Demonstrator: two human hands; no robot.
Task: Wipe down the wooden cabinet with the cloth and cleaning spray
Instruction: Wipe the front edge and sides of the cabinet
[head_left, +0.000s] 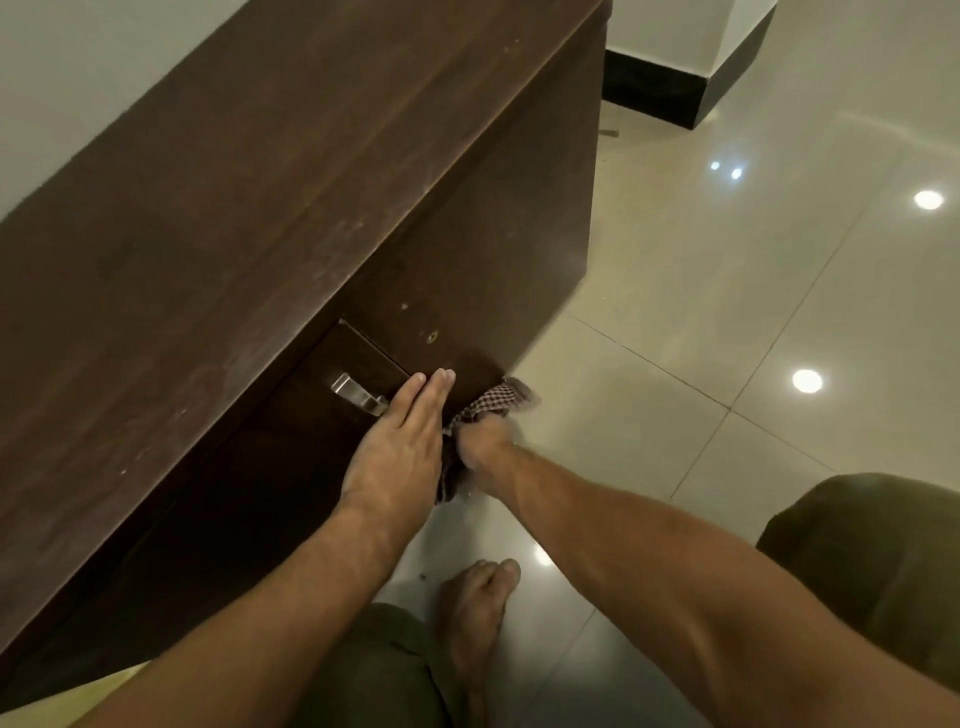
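The dark wooden cabinet (270, 218) runs from the lower left to the upper right, seen from above. My left hand (400, 441) lies flat with straight fingers against the cabinet's front, just right of a metal handle (358, 393). My right hand (483, 447), blurred, is closed on a checked cloth (493, 402) that is pressed low against the cabinet front near its right corner. No cleaning spray is in view.
A glossy beige tiled floor (727, 312) spreads to the right, with ceiling lights mirrored in it. My bare foot (475, 623) and knees in olive shorts (878, 561) are below. A white wall with a dark skirting board (660, 91) stands behind the cabinet's far end.
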